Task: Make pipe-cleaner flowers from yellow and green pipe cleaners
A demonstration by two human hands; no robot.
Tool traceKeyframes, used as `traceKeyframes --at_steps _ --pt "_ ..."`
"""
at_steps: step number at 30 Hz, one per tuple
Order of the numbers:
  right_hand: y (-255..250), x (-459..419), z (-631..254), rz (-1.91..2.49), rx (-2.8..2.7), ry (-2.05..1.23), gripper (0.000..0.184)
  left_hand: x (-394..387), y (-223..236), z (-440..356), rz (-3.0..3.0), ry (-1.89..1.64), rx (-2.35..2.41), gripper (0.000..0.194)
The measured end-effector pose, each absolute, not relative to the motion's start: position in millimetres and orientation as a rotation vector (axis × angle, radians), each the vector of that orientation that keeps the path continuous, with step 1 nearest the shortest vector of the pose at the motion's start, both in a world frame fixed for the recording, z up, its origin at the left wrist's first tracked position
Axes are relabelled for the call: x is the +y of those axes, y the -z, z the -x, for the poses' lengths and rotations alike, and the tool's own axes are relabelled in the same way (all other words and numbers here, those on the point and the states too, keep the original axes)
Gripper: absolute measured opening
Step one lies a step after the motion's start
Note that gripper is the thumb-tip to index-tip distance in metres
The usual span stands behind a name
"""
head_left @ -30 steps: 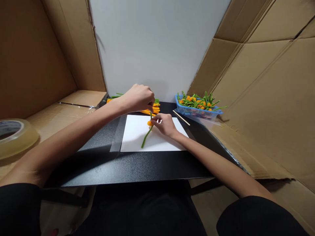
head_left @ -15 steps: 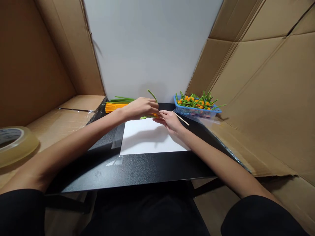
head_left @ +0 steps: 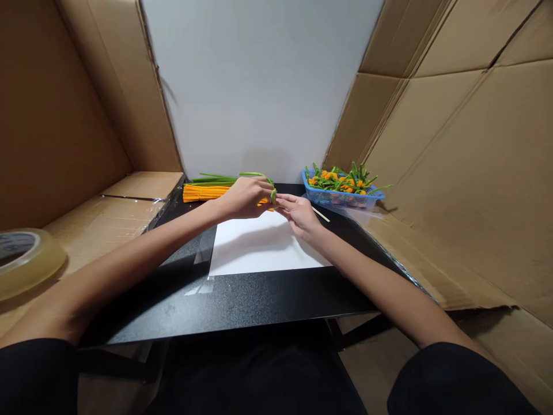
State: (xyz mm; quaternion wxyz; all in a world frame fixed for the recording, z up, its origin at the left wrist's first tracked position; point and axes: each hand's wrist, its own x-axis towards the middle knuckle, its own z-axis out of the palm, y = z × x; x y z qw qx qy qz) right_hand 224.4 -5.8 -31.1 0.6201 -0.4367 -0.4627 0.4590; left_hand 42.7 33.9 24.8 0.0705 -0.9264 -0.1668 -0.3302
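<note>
Above the white sheet of paper (head_left: pixel 268 248), my left hand (head_left: pixel 246 197) is closed round a green pipe cleaner (head_left: pixel 273 196) with an orange part. One green end bends back over the knuckles; another stretch curls by the fingertips. My right hand (head_left: pixel 301 214) meets it from the right, its thumb and fingers pinched at the same piece. The fingers hide most of the orange part. Behind my left hand lie a bundle of orange pipe cleaners (head_left: pixel 203 193) and several green pipe cleaners (head_left: pixel 211 180).
A blue basket (head_left: pixel 341 197) of green and orange pipe-cleaner pieces stands at the back right. Near it lies a thin wooden stick (head_left: pixel 320 214). A roll of clear tape (head_left: pixel 47 262) rests on cardboard at left. Cardboard walls (head_left: pixel 470 161) flank the black table (head_left: pixel 259 300).
The green pipe cleaner has been turned in my fingers: its upright end now leans left over my left hand, and a lower stretch now curls up at the fingertips. The view has shifted slightly.
</note>
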Motion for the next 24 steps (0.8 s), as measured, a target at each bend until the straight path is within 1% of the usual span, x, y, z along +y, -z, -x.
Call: traceKeyframes --at_steps 2,5,7,11,14,17,20,24 --pt "32.6 -5.2 -222.8 1.000 -1.094 -0.938 0.026 35.3 -22.6 -45.8 2.897 1.043 -0.604 0.012" --pt "32.4 -5.3 -221.8 0.997 -1.156 -0.795 0.032 36.0 -21.0 -48.8 2.994 1.235 -0.901 0.013" --pt "31.8 -5.8 -221.9 1.009 -1.193 -0.761 0.034 35.9 -20.2 -49.6 2.982 1.351 -1.015 0.019" --pt "32.1 -6.0 -222.2 1.027 -1.195 -0.794 0.034 40.0 -18.4 -48.7 2.935 1.420 -0.966 0.038" --pt "31.7 -5.0 -223.6 0.998 -1.179 -0.822 0.034 46.6 -17.3 -48.5 2.995 1.410 -0.934 0.045" --pt "29.3 -4.8 -225.7 0.946 -1.133 -0.888 0.032 49.6 -15.9 -49.3 3.160 1.461 -0.884 0.043" --pt "25.1 -7.6 -225.9 0.898 -1.086 -0.945 0.026 47.3 -14.2 -48.9 3.298 1.503 -0.785 0.043" --pt "18.0 -16.0 -222.3 0.859 -1.056 -1.112 0.015 45.4 -12.6 -47.2 3.241 1.605 -0.890 0.040"
